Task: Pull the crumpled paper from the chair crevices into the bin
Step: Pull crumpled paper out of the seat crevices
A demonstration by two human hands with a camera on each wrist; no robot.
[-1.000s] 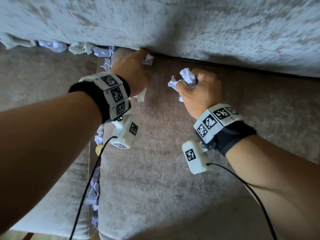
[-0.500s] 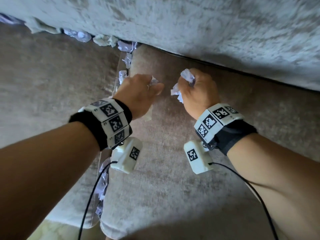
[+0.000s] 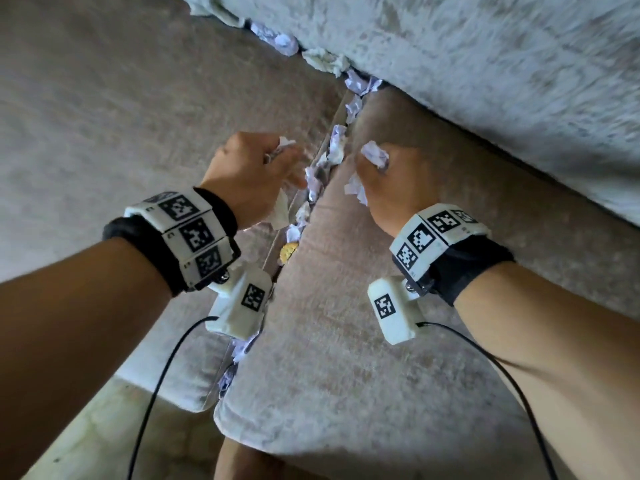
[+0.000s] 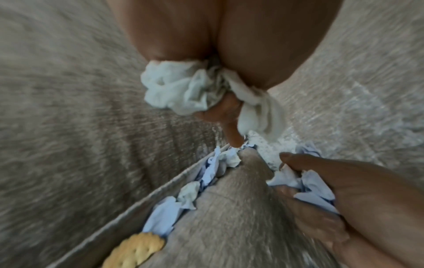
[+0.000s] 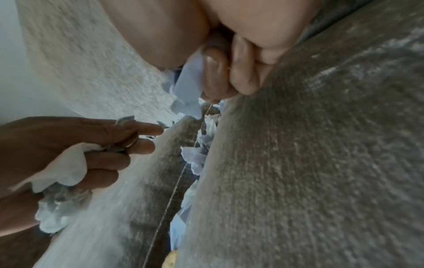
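Observation:
Crumpled white and bluish paper [image 3: 334,147] fills the gap between the two seat cushions, and more paper [image 3: 277,38] lines the crease under the backrest. My left hand [image 3: 263,168] hovers just left of the gap, fist curled round a wad of white tissue [image 4: 183,87]. My right hand [image 3: 377,174] hovers just right of the gap, gripping bluish crumpled paper [image 5: 188,81] that sticks out above and below the fist. The left hand [image 5: 80,154] also shows in the right wrist view, and the right hand [image 4: 344,199] in the left wrist view. No bin is in view.
A round yellow biscuit [image 3: 288,251] is wedged in the same gap, nearer me than the hands. The grey plush backrest [image 3: 485,81] rises at the top right. Seat cushions [image 3: 104,116] spread on both sides. Cables hang from both wrist cameras. Pale floor [image 3: 86,438] shows at the lower left.
My left hand came back from the crease under the backrest with paper in its fist. Both hands now sit on either side of the gap between the cushions, and the view has swung left.

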